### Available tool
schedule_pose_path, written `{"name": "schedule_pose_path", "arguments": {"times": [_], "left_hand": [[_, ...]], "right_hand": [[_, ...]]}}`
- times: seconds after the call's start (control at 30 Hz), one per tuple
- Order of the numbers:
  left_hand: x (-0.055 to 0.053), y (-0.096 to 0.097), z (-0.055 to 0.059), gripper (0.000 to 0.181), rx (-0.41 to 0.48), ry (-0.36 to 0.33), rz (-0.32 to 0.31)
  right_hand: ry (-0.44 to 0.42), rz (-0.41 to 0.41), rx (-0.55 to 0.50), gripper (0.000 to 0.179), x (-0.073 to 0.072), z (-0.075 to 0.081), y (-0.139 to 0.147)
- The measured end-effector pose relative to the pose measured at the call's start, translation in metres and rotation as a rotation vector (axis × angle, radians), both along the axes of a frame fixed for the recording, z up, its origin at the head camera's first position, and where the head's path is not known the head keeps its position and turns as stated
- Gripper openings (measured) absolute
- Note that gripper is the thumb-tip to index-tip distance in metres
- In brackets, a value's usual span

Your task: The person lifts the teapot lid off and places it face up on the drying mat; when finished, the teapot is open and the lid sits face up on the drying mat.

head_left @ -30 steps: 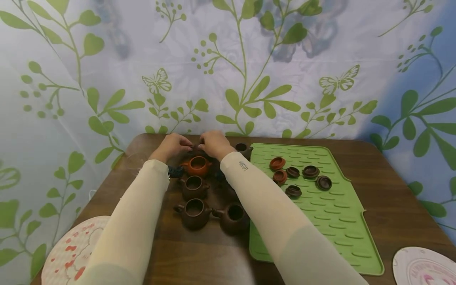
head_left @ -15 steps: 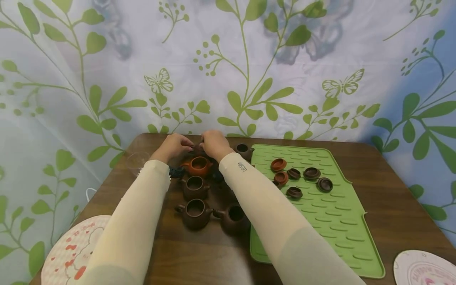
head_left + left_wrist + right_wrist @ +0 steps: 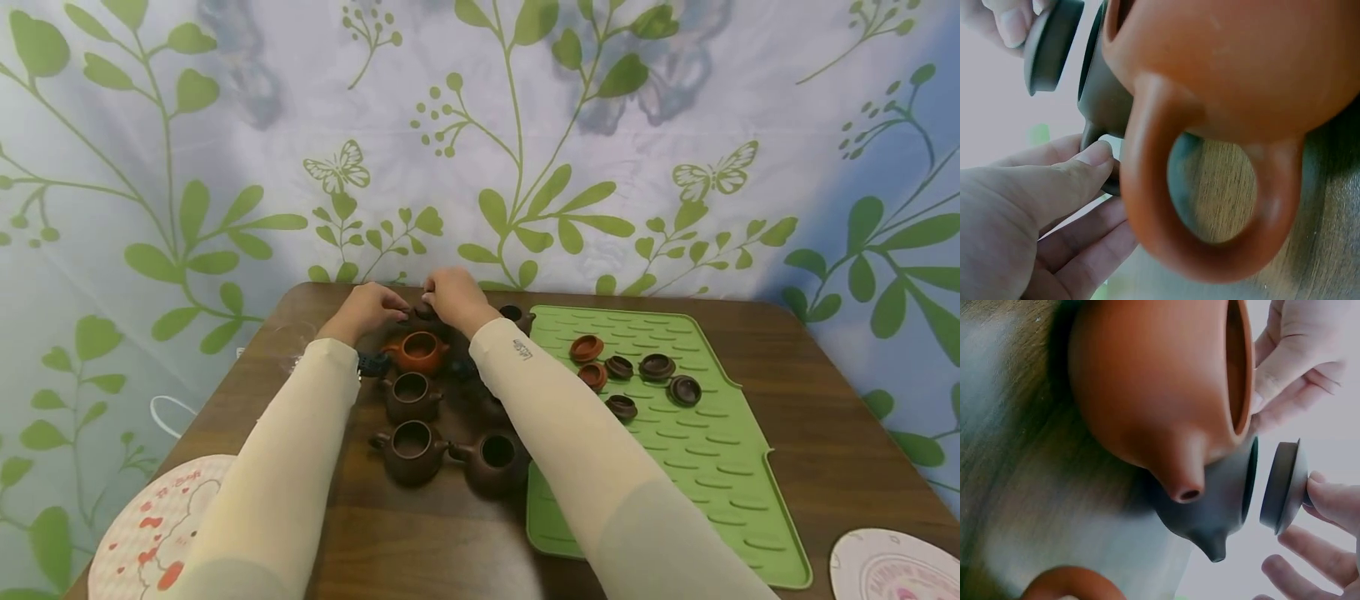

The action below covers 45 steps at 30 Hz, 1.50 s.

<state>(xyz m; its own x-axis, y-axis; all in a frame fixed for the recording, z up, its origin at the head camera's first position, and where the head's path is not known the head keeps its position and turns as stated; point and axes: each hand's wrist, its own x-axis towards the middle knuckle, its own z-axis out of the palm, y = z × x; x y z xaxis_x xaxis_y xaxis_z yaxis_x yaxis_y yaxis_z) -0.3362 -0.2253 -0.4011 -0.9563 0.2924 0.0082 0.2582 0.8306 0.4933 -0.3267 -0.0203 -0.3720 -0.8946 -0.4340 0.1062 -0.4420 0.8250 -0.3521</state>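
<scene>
In the head view my left hand (image 3: 363, 312) and right hand (image 3: 457, 298) are close together at the table's back edge, behind an orange teapot (image 3: 418, 352). The left wrist view shows my left thumb and fingers pinching the handle (image 3: 1110, 178) of a dark brown teapot (image 3: 1105, 100). My right hand (image 3: 1329, 540) pinches a dark lid (image 3: 1282, 486) by its knob. A narrow gap separates the lid from the pot's open mouth. Most of this dark teapot (image 3: 1216, 494) is hidden behind the lidless orange one, whose handle (image 3: 1150, 169) fills the left wrist view.
More lidless brown teapots (image 3: 411, 450) stand nearer on the wooden table (image 3: 420, 542). Several lids (image 3: 656, 367) lie on a green mat (image 3: 697, 467) at right. A clear bowl (image 3: 288, 343) is at left. Round patterned mats (image 3: 161, 521) lie at both near sides.
My right hand has risen slightly with the lid, and more of the lid shows between my hands. My left hand has stayed about where it was.
</scene>
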Motion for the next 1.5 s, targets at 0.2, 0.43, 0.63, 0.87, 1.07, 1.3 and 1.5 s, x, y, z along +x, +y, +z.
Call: {"name": "schedule_pose_path", "arguments": {"times": [0.2,0.43,0.63,0.87,1.07,1.3,1.5], "left_hand": [[0.000,0.000,0.000,0.023,0.003,0.005,0.002],[0.002,0.002,0.002,0.021,-0.006,0.009,-0.006],[0.003,0.002,0.001,0.021,-0.012,0.009,0.002],[0.000,-0.001,-0.003,0.021,-0.014,0.005,-0.003],[0.003,0.000,-0.003,0.023,-0.006,-0.007,0.001],[0.007,0.003,-0.001,0.022,0.002,-0.010,0.002],[0.008,0.005,0.000,0.023,-0.007,-0.019,0.006]], "right_hand": [[-0.001,0.023,-0.036,0.027,0.005,0.008,0.007],[-0.025,0.025,-0.079,0.026,0.011,0.017,0.019],[-0.027,0.025,-0.104,0.023,0.017,0.021,0.027],[-0.030,0.032,-0.112,0.023,0.021,0.022,0.035],[-0.047,0.046,-0.174,0.024,0.027,0.024,0.043],[-0.087,0.053,-0.252,0.024,0.037,0.029,0.051],[-0.171,0.053,-0.363,0.022,0.044,0.027,0.062]]}}
